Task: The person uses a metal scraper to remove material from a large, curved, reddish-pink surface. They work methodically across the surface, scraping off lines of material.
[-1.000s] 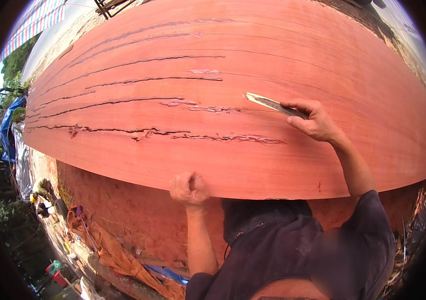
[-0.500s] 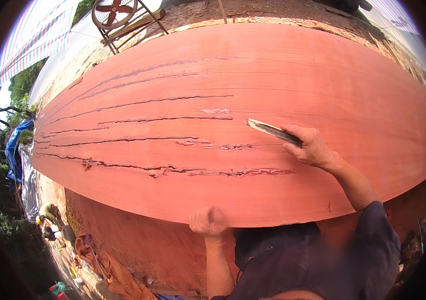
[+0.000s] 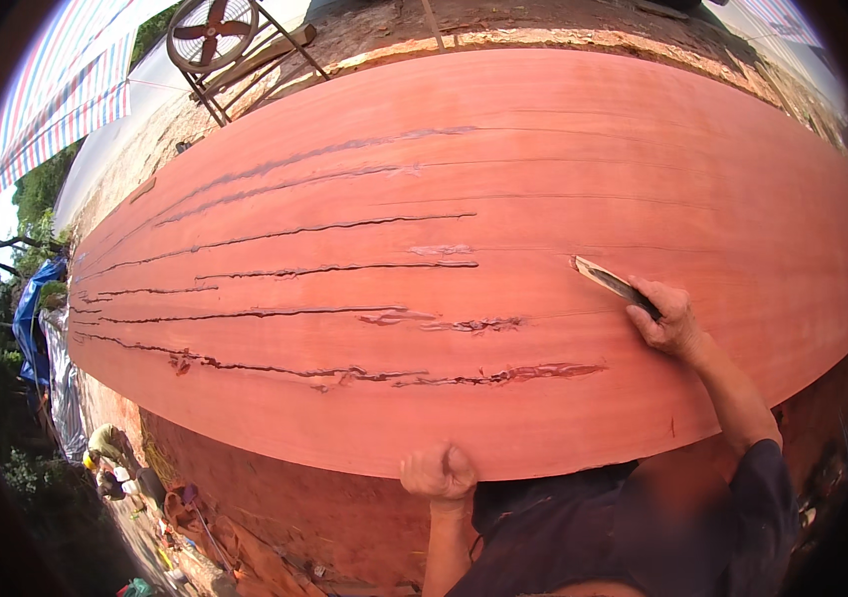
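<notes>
A big reddish wooden slab [image 3: 543,418] spreads out in front of me. Dark cracks [image 3: 334,221] run along its left half, some with glossy purplish-red filler [image 3: 553,372] smeared in and around them. My right hand [image 3: 670,316] grips a narrow flat scraper [image 3: 618,283], pale on its face and dark along the side and at the held end. Its tip points to the far left, over the slab right of the cracks; whether it touches the wood I cannot tell. At the slab's near edge my left hand [image 3: 441,472] is curled into a fist; its contents are hidden.
Beyond the slab's far left edge stands a fan [image 3: 211,34] on a metal frame. Striped sheeting [image 3: 56,109] hangs at the upper left. Past the left end lie blue tarpaulin [image 3: 34,313] and a stooping person [image 3: 110,448]. Reddish ground [image 3: 275,497] shows below the near edge.
My right hand has moved right with the scraper, away from the cracks. The whole view has shifted slightly, the slab sitting lower. My left hand stays curled by the near edge.
</notes>
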Motion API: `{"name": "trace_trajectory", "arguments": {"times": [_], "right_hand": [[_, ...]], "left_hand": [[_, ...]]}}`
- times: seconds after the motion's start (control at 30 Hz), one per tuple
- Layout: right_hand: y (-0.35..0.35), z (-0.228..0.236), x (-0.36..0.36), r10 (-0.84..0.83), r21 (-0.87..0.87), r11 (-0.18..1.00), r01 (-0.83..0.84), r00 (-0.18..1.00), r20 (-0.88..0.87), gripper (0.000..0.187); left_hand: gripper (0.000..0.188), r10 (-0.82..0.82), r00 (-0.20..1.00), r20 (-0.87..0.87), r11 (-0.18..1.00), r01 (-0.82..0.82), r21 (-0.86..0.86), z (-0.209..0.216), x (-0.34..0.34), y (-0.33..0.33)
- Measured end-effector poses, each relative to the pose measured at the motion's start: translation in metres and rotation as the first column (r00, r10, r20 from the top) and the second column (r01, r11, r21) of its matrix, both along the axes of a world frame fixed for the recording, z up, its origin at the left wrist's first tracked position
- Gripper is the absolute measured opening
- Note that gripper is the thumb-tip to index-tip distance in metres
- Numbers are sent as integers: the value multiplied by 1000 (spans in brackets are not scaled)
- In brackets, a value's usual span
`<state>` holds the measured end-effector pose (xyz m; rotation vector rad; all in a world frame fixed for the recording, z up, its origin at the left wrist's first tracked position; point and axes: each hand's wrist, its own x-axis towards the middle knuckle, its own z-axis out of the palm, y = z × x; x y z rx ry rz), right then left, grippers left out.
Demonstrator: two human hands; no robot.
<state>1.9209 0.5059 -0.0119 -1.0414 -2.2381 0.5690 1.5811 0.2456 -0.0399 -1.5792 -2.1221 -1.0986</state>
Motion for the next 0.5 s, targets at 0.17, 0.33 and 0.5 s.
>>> {"name": "trace_trajectory", "arguments": {"times": [0.17, 0.33, 0.5], "right_hand": [[-12, 15, -6, -39, 108, 994, 21, 984, 175, 42], [-22, 31, 0, -182, 57, 983, 176, 975, 129, 42], [-30, 39, 10, -274, -24, 961, 276, 959, 70, 41]], "left_hand": [[13, -4, 1000, 11, 999, 5, -43, 4, 0, -1], [16, -10, 1000, 14, 998, 11, -62, 8, -1, 0], [20, -29, 997, 68, 997, 33, -66, 9, -2, -2]]}}
